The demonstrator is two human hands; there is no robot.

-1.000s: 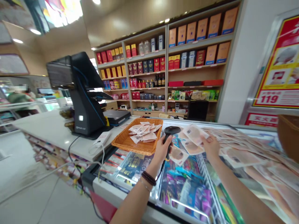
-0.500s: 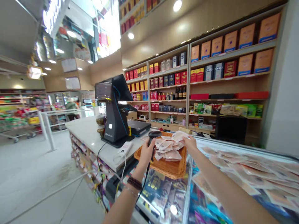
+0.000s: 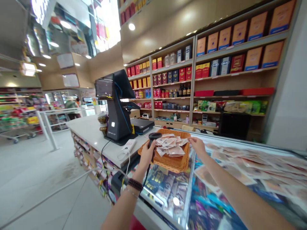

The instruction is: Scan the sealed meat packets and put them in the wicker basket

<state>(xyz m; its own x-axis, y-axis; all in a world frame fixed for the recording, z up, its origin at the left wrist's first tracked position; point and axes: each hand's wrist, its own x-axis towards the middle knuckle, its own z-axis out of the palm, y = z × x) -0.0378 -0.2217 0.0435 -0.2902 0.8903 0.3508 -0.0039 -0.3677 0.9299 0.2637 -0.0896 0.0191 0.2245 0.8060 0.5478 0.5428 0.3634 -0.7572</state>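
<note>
Packets, flat and pale in clear wrapping, lie heaped in an orange wicker basket on a glass-topped chest, as I follow the work from afar through the head camera. My left grip is closed around the handle of a black handheld scanner, its rounded head raised in front of the basket's left part and its dark cable running down beside the wrist. Around that wrist sits a dark beaded bracelet. My right grip is at the basket's right rim, fingers bunched close to the edge of the heap; I cannot tell from here whether the fingertips pinch a packet or only meet each other. More packets are spread in overlapping layers on the glass to the right, while colorful bagged goods show beneath it. Left of the basket, a white-topped bench carries a black sales terminal, a flat black unit and a small white device with a white cable. Behind, wooden shelves hold boxes and bottles, with large orange-and-blue boxes on the upper 2 levels at right. In the left background, a person in a pale hat stands by a white railing, too far off for me to make out details.
</note>
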